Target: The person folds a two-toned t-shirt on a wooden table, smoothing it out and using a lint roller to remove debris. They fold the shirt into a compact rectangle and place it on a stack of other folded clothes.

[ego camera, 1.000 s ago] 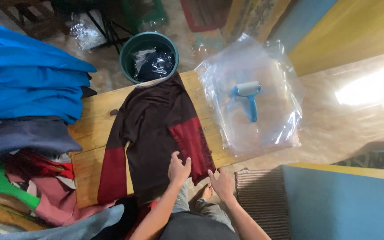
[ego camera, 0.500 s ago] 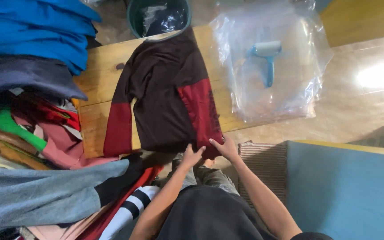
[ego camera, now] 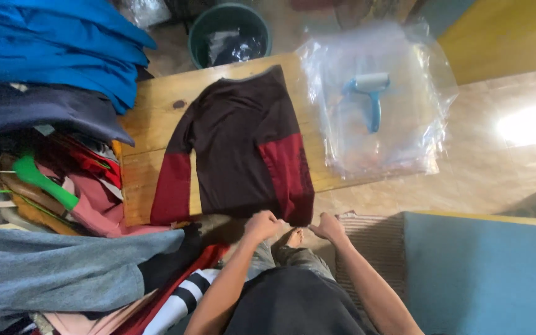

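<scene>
While I look down over the wooden tabletop (ego camera: 150, 105), my left hand (ego camera: 262, 224) sits at the near hem of the dark brown shirt (ego camera: 243, 142), fingers (ego camera: 273, 218) curled together into a loose fist that seems to pinch the cloth, though I cannot tell for certain that fabric is caught inside. My right hand (ego camera: 329, 227) lies just beside the shirt's near right corner, its fingers bent and close together, touching or almost touching the red sleeve (ego camera: 296, 177) folded over the shirt's right side; whether they grip it I cannot tell. The shirt itself lies flat on the tabletop, collar away from me, hem at the near edge, its other red sleeve (ego camera: 172, 186) stretched out along its left. Right of the shirt a stack of clear plastic bags (ego camera: 398, 124) carries a blue lint roller (ego camera: 370, 96). Beyond the shirt's collar, off the tabletop, stands a green bucket (ego camera: 196, 37). Left of the shirt are folded blue garments (ego camera: 51, 49) and a heap of mixed clothes with a green hanger (ego camera: 44, 181).
</scene>
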